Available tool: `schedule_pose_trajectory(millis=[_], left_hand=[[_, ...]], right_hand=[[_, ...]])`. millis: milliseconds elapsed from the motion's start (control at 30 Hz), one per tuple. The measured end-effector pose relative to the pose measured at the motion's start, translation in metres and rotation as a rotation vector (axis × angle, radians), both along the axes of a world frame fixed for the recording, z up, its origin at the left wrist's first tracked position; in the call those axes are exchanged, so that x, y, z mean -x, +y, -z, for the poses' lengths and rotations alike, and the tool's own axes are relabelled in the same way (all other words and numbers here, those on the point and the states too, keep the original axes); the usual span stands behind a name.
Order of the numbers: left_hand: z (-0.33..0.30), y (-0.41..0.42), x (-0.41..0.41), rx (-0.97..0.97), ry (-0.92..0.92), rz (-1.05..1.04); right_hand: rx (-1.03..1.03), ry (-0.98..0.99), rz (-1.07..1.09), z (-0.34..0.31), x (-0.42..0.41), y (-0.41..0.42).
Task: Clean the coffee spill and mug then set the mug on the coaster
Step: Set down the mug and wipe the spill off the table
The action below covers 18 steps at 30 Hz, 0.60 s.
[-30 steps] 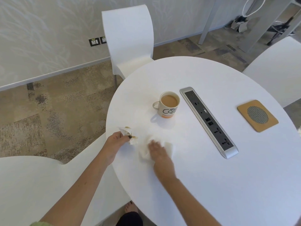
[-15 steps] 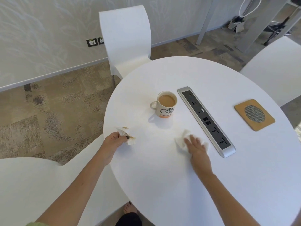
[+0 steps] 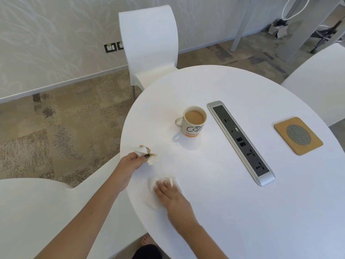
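Table (image 3: 233, 202): round, white; carries everything listed below.
Mug (image 3: 194, 121): white, dark lettering, orange band at the base; upright on the table, left of the power strip and near it, handle pointing left; holds milky coffee close to the rim. Well apart from the coaster.
Coaster (image 3: 298, 135): tan square with rounded corners and a grey mesh disc in the middle; flat on the right part of the table, beyond the power strip, nothing on it.
Power strip (image 3: 240, 142): long silver frame, dark panel of sockets; lies between mug and coaster, running diagonally.
Stained tissue (image 3: 149, 156): crumpled, brown marks; at the left table edge, pinched in the left hand.
Clean tissue (image 3: 154, 191): white, flattened on the table near the front-left edge, under the right hand.
Left hand (image 3: 131, 162): fingers curled, thumb and fingertips pinching the stained tissue; dark nail polish shows.
Right hand (image 3: 171, 197): palm down, fingers straight and spread, pressing the clean tissue against the table; blurred at the fingertips.
Spill: no coffee marks can be made out on the tabletop.
Chairs: white, one (image 3: 149, 45) behind the table, others at the left and right edges.
Floor (image 3: 56, 118): patterned beige carpet.
Wall sockets (image 3: 113, 46): two, low on the wall left of the rear chair.
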<state>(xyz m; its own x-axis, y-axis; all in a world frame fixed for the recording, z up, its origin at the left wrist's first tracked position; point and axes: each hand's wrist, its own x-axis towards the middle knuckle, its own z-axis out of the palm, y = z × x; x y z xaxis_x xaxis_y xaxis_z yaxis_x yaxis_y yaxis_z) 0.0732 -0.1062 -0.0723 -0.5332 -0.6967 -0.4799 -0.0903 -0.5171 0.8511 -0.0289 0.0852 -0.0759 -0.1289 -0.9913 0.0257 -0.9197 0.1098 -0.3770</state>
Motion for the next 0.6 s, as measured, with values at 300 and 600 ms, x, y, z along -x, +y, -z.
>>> schedule_pose_trajectory(millis=[300, 600], left_hand=[[-0.002, -0.001, 0.0, -0.036, 0.017, 0.025], [-0.002, -0.002, -0.002, -0.076, 0.06, -0.016]], right_hand=[[-0.114, -0.037, 0.514, 0.008, 0.149, 0.017], [-0.11, -0.05, 0.407, 0.02, 0.091, -0.087]])
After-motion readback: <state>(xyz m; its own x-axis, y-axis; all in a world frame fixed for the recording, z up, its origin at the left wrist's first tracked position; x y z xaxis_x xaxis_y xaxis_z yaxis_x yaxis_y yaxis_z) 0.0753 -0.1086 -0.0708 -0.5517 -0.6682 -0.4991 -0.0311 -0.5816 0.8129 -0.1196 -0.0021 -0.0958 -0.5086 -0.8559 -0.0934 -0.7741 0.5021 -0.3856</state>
